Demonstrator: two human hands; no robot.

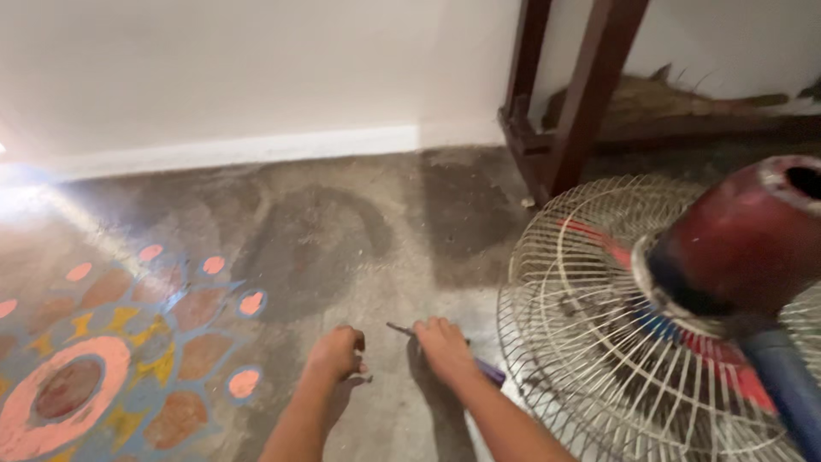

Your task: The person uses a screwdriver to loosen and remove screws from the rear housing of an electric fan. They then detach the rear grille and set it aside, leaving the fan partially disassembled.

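On bare floor, slim purple-handled screwdriver [445,349], right hand [442,344]

Bare grey concrete floor [359,248], stained dark in patches, with a painted flower pattern [103,359] (orange, blue, yellow) at left. White wall [222,68] behind; dark wooden furniture legs [581,94] at right.

The right hand [442,344] covers the middle of a screwdriver [398,328], perhaps; the fan [599,342] beside it runs off-frame.
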